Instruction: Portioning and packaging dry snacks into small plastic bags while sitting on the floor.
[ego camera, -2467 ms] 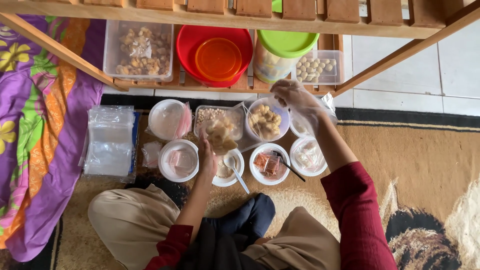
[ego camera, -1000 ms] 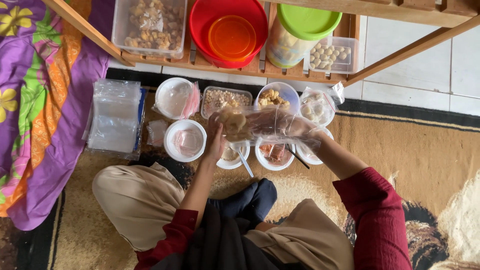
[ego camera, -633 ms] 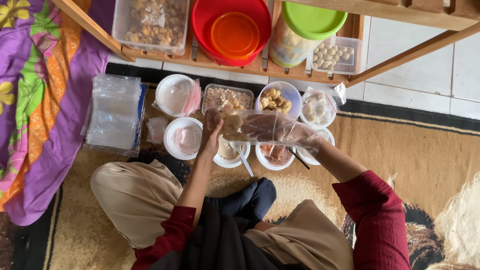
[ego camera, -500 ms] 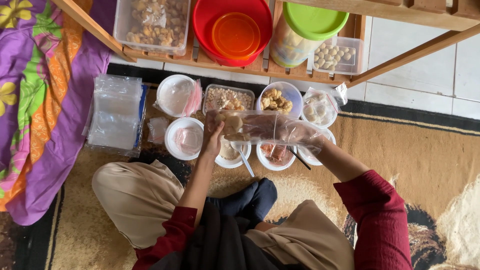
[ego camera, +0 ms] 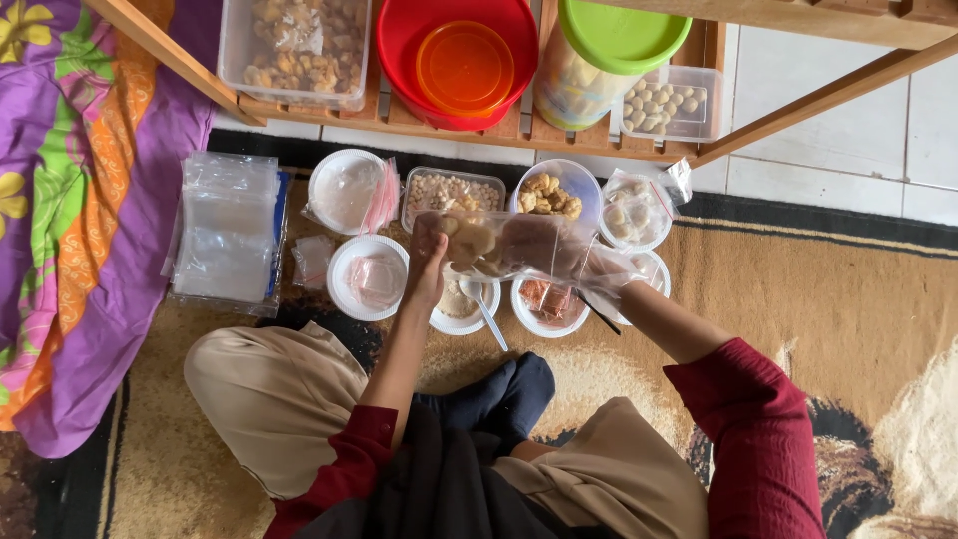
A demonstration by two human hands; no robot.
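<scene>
Patterned brown rug [ego camera: 848, 299] | wooden shelf [ego camera: 479, 125] | white tiled floor [ego camera: 848, 150]

**A patterned rug below a slatted wooden rack**

A tan and brown patterned rug [ego camera: 818, 299] with a dark border is covering most of the floor. White floor tiles [ego camera: 848, 140] are showing beyond its far edge, under even, soft light. A slatted wooden rack [ego camera: 798, 105] is standing over the tiles, its slanted legs reaching down on both sides. At the left, a purple cloth with yellow flowers and orange and green bands [ego camera: 70, 200] is lying spread beside the rug.
</scene>
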